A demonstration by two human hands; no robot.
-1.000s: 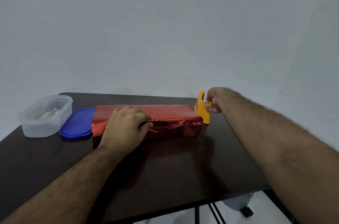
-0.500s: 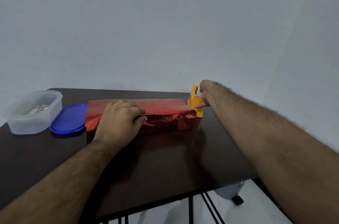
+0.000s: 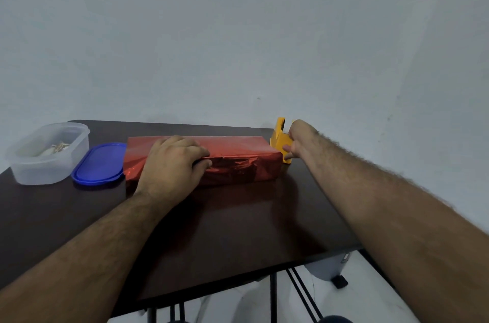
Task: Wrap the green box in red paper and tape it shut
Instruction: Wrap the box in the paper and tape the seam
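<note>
Dark table (image 3: 238,230) bears red-wrapped box (image 3: 238,161), tub (image 3: 49,153), blue lid (image 3: 99,164), perhaps yellow dispenser (image 3: 280,142).

I take this for a plain room in a home: a dark desk (image 3: 238,230) against a bare pale wall (image 3: 238,31), a plastic food tub (image 3: 47,153) with its blue lid (image 3: 99,165), pale floor (image 3: 357,304) beneath.

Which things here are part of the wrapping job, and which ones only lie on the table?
For the job: wrapped box, held down by the left hand; yellow tape dispenser, gripped by the right hand.

Just lying about: clear tub, blue lid, both left of the box.
</note>
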